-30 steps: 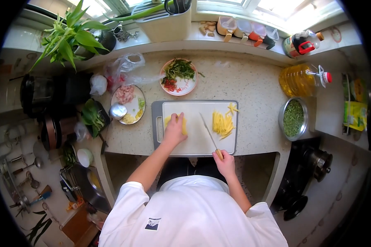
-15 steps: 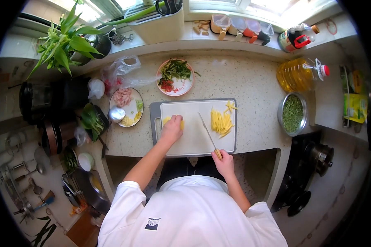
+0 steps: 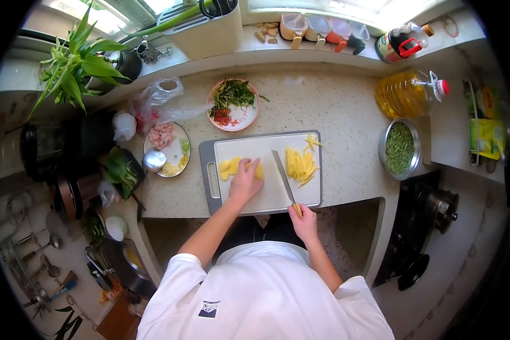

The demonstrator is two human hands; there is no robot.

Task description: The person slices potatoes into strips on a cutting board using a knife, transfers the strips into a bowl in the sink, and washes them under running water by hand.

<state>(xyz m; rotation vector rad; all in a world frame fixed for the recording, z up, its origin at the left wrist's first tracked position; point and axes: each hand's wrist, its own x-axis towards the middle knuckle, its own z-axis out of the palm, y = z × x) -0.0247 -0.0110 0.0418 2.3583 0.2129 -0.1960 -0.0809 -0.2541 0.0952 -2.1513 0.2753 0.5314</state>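
My left hand point(image 3: 245, 185) rests on the white cutting board point(image 3: 262, 200), its fingers gripping a few yellow potato slices point(image 3: 259, 171). More potato slices point(image 3: 228, 168) lie just left of those fingertips. In my right hand point(image 3: 305, 222) is a kitchen knife point(image 3: 284, 177), held by its wooden handle, the blade pointing away from me over the board. To the right of the blade sits a pile of thin yellow potato strips point(image 3: 301, 166). The undersides of my left fingers are hidden.
Behind the board stands a plate of cut greens and red pepper point(image 3: 245, 118). At left is a plate with chopped meat and a spoon point(image 3: 177, 139). A metal bowl of green pieces point(image 3: 400, 148) and an oil bottle point(image 3: 401, 95) stand at right. The counter's front edge point(image 3: 351, 199) runs near me.
My left hand has moved right with some potato slices, leaving others behind at the board's left side. The knife stays in my right hand. The whole view has shifted slightly.
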